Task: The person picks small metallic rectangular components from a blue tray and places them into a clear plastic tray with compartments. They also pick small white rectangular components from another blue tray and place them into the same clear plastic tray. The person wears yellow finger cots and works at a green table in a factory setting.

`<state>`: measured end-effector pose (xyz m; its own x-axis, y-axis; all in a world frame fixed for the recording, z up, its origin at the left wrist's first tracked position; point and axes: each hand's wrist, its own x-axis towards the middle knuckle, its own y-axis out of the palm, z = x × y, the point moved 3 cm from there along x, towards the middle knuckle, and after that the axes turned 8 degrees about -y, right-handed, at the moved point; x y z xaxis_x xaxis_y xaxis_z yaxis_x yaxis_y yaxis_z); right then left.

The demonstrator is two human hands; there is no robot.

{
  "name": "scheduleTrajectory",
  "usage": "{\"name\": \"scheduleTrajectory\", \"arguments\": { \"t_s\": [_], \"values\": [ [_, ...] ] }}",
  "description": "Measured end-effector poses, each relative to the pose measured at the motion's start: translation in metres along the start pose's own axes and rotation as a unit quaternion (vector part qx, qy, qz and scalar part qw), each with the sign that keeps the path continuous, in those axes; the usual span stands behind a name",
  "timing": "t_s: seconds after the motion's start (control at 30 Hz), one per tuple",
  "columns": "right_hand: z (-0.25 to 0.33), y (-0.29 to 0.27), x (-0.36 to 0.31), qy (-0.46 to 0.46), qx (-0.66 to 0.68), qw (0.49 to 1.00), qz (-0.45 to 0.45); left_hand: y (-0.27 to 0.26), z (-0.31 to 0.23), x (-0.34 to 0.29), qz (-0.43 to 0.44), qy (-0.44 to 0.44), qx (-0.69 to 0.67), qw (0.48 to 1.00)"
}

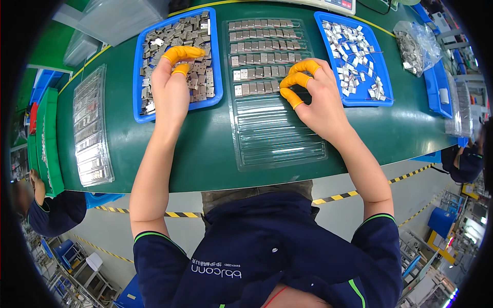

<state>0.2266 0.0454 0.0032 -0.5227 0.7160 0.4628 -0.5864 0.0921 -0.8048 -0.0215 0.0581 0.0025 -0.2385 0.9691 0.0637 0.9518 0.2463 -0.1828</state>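
Observation:
My left hand (172, 87), with yellow finger cots on thumb and forefinger, reaches over a blue tray (218, 84) heaped with small silver USB connector shells (179, 36). Its thumb and forefinger are curved with a gap between them, and no part shows there. My right hand (318, 95), also in yellow finger cots, has its fingertips bent together at the right end of the nearest filled row in a clear plastic tray (280, 149). What those fingertips grip is hidden under them. Several rows of USB connectors (257, 88) lie in the far part of that tray; its near slots are bare.
Right of the clear tray, a blue tray (380, 97) holds white connectors with thin wires. Another clear tray (92, 128) lies at left, near a green bin (49, 138). A bag of parts (413, 49) and a small blue bin (436, 95) stand at right. Co-workers sit on both sides.

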Motion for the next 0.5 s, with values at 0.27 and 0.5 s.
{"name": "scheduleTrajectory", "arguments": {
  "t_s": [0.27,0.5],
  "values": [
    [-0.028,-0.031,0.010,-0.013,-0.069,0.995,-0.077,-0.016,0.007,0.011,-0.018,-0.004,0.261,0.965],
    [-0.094,-0.056,-0.003,0.183,-0.154,0.971,0.002,-0.010,0.001,0.007,-0.068,0.115,0.468,0.874]
  ]
}}
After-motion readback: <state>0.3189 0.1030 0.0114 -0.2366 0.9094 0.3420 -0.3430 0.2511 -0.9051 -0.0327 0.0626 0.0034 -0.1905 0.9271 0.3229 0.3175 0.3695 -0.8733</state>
